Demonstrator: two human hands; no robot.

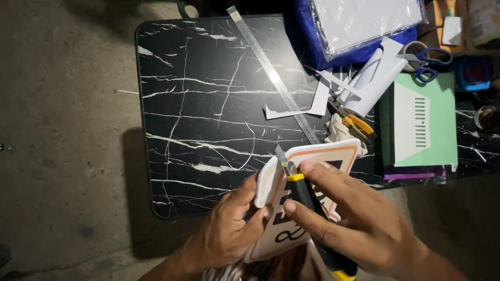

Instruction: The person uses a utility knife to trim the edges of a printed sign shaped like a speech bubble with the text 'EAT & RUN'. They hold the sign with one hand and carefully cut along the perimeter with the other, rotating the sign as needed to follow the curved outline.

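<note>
- The left hand (229,229) curls closed around the near left edge of a white sign board (307,208) with an orange border and black marks, thumb pressed on its face.
- The right hand (354,218) is wrapped shut on a yellow-and-black utility knife (307,200), blade tip poking out just past the board's upper left corner.
- Beyond the fingertips, a long steel ruler (273,75) lies diagonally on the black marbled table (198,104), with a white paper offcut (307,106) beside it.
- Further right of the right hand: orange-handled pliers (357,122), a rolled white sheet (372,78), blue-handled scissors (427,60) and a green pad (442,125).
</note>
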